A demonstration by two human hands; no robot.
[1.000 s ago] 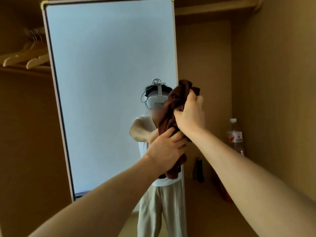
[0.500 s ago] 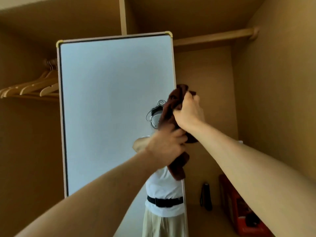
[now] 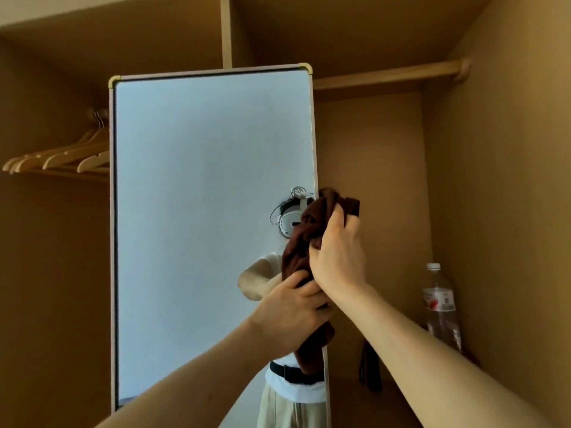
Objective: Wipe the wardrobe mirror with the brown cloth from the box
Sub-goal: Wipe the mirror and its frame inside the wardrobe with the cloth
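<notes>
At the far left, wooden hangers (image 3: 61, 156) hang in a row on a rail inside the wardrobe. Just right of them stands the tall mirror (image 3: 200, 211), upright in a pale frame with yellowish top corners; its glass reflects a plain pale surface and, low on the right, the person in a white top with a dark belt. The left hand (image 3: 290, 313) reaches up in front of the mirror's lower right part, its fingers curled round the lower part of the brown cloth (image 3: 295, 250). The cloth is bunched and hangs in front of the mirror's right edge, between the two hands; whether it touches the glass cannot be told. Above and just right, the right hand (image 3: 336, 254) grips the cloth's upper bunch, fingers wrapped over it and thumb pressed into the folds. Further right, a wooden rail (image 3: 386, 74) crosses the top of the compartment, and a clear plastic bottle (image 3: 440, 307) stands near the right wall.
</notes>
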